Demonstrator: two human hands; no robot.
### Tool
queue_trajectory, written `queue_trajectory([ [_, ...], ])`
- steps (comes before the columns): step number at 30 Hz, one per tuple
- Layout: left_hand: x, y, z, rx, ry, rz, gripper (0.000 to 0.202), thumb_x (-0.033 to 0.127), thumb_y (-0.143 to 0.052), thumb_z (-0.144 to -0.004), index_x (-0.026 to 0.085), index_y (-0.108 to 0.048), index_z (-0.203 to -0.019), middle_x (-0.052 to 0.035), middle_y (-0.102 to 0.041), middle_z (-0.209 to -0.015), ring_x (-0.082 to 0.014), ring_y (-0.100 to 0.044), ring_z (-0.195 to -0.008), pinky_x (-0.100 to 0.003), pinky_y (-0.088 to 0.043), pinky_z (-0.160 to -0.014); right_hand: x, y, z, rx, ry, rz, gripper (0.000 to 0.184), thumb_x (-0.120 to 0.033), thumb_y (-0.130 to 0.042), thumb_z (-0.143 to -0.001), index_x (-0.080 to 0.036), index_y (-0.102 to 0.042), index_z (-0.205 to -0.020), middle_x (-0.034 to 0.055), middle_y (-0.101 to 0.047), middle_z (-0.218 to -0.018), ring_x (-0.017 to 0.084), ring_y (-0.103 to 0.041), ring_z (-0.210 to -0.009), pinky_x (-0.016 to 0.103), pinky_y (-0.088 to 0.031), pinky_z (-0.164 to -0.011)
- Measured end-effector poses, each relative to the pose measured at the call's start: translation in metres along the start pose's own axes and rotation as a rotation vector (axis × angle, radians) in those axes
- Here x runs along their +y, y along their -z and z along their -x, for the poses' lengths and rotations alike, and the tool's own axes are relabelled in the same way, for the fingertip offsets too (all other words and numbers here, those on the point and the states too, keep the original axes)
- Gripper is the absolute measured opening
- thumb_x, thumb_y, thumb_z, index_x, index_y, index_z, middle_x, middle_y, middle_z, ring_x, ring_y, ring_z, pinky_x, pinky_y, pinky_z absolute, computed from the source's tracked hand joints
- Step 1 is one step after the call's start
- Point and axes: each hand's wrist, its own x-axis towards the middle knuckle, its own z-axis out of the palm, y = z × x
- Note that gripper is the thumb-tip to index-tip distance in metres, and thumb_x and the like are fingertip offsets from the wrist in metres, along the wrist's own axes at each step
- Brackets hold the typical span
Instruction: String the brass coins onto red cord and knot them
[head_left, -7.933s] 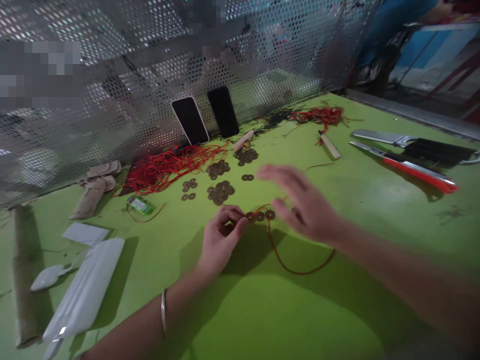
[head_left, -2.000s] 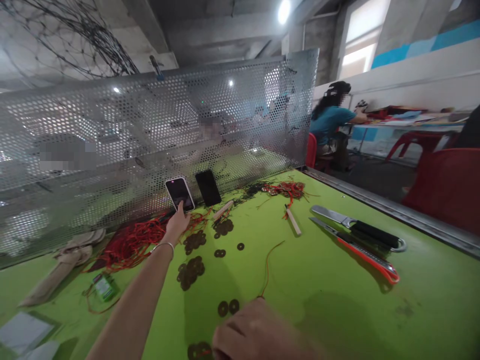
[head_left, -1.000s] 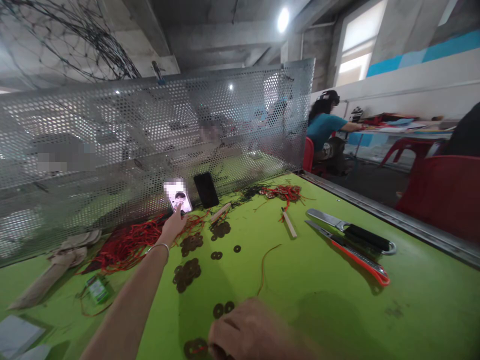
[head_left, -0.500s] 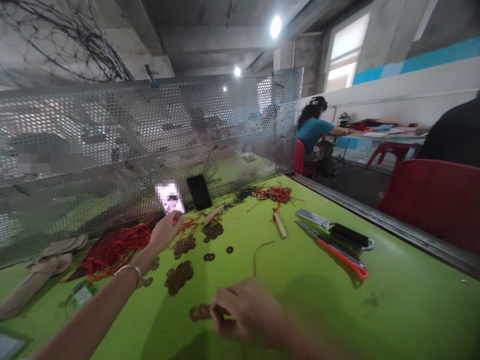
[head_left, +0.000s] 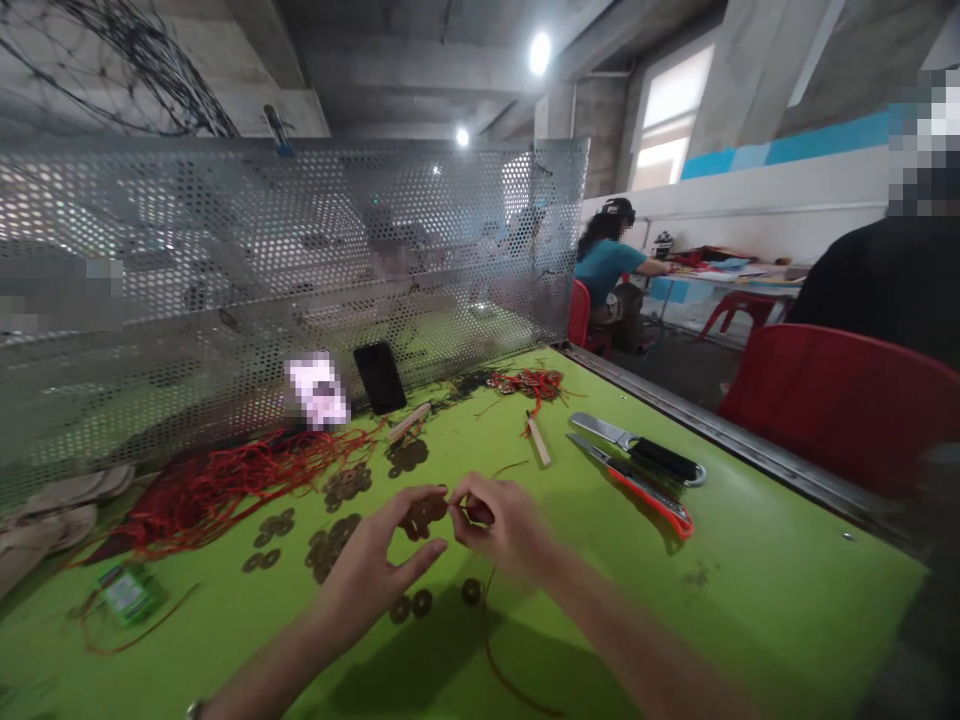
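A small cluster of round coins with centre holes is up between my two hands, at the fingertips. My right hand is closed in a pinch beside the coins; a thin reddish cord trails below it onto the table. My left hand curves around the coins' left side, thumb and fingers apart. Whether the left fingers touch the coins is hard to tell. Beneath the hands lie loose coins on the green table. More coin groups lie beyond my left hand.
A heap of red cords lies at left, near a small green box. A dark phone and a lit phone lean by the perforated partition. At right are a black-handled knife and an orange cutter. Other people sit beyond.
My left hand has come back from the lit phone to the middle, near my right hand. My right hand has risen away from the table with the strung coins.
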Motion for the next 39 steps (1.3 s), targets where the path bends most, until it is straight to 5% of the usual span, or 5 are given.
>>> queue_trajectory([
  [13,0.0,-0.001,0.005,0.22,-0.053,-0.012,0.03,0.025,-0.063,-0.08,0.024,-0.058,-0.109,-0.0013,-0.067,-0.086,-0.0117,-0.062,-0.07,-0.024,-0.052,-0.065,-0.003,-0.002,0.006,-0.01,0.052,-0.064,0.005,-0.012,-0.053,-0.078,-0.015,-0.055,-0.082,-0.0054,-0.048,-0.056,0.005,-0.043,-0.048,0.015,-0.03,-0.047],
  [39,0.002,0.007,0.006,0.137,-0.234,-0.058,0.024,0.019,-0.061,-0.081,0.02,-0.062,-0.105,-0.0028,-0.069,-0.09,-0.0105,-0.064,-0.078,-0.021,-0.052,-0.07,-0.003,0.0,0.01,-0.048,0.06,-0.074,0.004,-0.014,-0.055,-0.078,-0.018,-0.053,-0.079,-0.0077,-0.039,-0.053,0.005,-0.036,-0.045,0.017,-0.025,-0.044],
])
